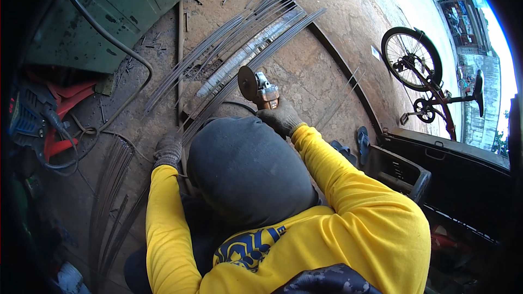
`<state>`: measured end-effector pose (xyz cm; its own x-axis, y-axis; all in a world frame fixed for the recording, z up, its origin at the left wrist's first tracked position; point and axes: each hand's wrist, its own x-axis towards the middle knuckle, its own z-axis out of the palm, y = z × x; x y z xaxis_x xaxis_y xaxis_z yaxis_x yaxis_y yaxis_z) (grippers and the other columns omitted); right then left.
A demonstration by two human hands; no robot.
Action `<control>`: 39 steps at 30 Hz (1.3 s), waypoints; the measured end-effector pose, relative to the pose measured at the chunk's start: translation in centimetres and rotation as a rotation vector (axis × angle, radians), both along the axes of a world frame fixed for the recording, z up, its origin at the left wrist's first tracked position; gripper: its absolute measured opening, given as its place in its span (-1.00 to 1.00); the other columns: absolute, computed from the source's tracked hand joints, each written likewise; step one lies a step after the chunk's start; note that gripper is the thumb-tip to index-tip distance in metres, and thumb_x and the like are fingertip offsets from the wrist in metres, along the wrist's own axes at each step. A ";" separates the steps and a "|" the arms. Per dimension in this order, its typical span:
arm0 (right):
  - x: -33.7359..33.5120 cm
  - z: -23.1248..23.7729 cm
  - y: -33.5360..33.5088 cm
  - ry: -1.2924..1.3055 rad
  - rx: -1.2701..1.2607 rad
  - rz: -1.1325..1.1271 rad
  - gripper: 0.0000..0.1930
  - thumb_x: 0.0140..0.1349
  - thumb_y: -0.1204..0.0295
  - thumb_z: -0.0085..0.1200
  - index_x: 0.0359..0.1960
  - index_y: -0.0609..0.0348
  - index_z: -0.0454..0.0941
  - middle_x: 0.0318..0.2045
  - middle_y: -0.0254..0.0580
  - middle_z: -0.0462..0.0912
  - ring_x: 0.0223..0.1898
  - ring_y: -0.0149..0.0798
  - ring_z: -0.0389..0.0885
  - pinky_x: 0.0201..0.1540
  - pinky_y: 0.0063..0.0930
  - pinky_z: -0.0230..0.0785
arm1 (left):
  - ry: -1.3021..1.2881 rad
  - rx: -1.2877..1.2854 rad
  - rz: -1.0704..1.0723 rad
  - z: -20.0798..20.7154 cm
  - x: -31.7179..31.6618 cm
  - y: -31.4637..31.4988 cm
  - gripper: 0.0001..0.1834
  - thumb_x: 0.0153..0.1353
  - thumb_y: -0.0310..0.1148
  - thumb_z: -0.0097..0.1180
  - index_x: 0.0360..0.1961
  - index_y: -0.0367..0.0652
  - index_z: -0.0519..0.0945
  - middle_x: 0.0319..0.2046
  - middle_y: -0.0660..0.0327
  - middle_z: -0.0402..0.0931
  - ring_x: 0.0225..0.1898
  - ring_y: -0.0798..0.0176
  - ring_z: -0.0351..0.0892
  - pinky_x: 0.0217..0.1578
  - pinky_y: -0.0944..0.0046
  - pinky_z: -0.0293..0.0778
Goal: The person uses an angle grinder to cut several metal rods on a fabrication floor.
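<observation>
My right hand (281,118), in a grey work glove, grips an orange angle grinder (265,93) whose dark disc (248,83) sits over a bundle of long thin steel rods (239,49) lying on the concrete floor. My left hand (168,150), also gloved, presses down on the near end of the rods beside a narrow steel bar (180,60). Both arms wear yellow sleeves. A grey hood (248,171) hides the rods between my hands.
A second pile of dark rods (109,196) lies at the lower left. A green metal cabinet (114,11) stands at the upper left, with a black cable (117,46) and a red-and-blue machine (32,125) below it. A bicycle (425,76) lies at the right, sandals (354,144) nearby.
</observation>
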<state>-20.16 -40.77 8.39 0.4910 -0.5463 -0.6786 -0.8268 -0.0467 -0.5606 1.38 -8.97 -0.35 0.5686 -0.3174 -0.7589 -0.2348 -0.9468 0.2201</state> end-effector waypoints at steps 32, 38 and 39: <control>0.6 1.2 0.3 0.038 -0.021 0.017 -0.14 -0.09 0.11 0.49 0.27 0.19 0.40 0.12 0.08 0.63 0.16 0.06 0.61 0.27 -0.19 0.39 | -0.087 0.010 -0.064 -0.1 -0.7 0.2 -0.51 0.46 -0.03 -0.17 0.19 -0.05 0.58 0.15 -0.07 0.58 0.18 -0.24 0.55 0.19 -0.12 0.46; 1.0 1.6 0.6 -0.011 -0.042 0.036 -0.15 -0.08 0.11 0.49 0.26 0.18 0.42 0.11 0.07 0.64 0.15 0.05 0.61 0.27 -0.19 0.39 | -0.080 -0.044 -0.020 -2.3 -0.3 2.0 -0.49 0.45 -0.01 -0.16 0.22 -0.05 0.56 0.19 -0.07 0.55 0.22 -0.23 0.52 0.22 -0.11 0.43; 0.9 1.5 0.5 -0.006 -0.044 0.033 -0.15 -0.08 0.12 0.49 0.26 0.18 0.42 0.11 0.06 0.64 0.15 0.05 0.61 0.27 -0.19 0.39 | -0.066 -0.024 -0.031 -2.0 -0.3 1.7 -0.49 0.44 0.00 -0.15 0.22 -0.04 0.56 0.19 -0.07 0.55 0.22 -0.23 0.51 0.23 -0.10 0.42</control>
